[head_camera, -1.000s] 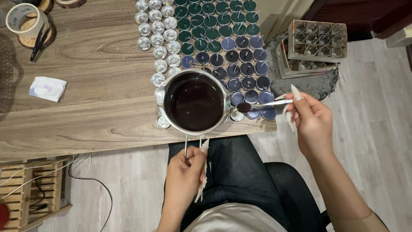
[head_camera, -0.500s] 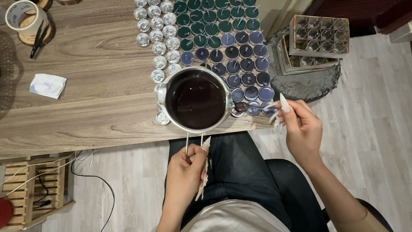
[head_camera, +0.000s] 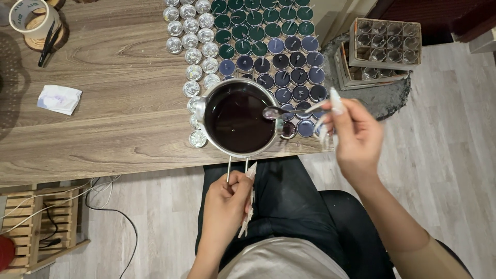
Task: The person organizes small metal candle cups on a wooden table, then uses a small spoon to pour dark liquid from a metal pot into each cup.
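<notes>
A steel pot full of dark liquid wax sits at the wooden table's front edge. My left hand grips its thin wire handle below the table edge. My right hand holds a small metal spoon, whose bowl hovers over the pot's right rim. Rows of small round tins lie behind and right of the pot: dark blue filled ones, green filled ones, and shiny unfilled ones.
A crumpled white tissue lies on the wooden table at left. A tape roll and black tweezers rest at the far left corner. A cardboard crate of glass jars stands on the floor at right. Cables trail under the table.
My right hand has carried the spoon left from the front-row tins up to the pot's right rim. The left hand stays on the handle.
</notes>
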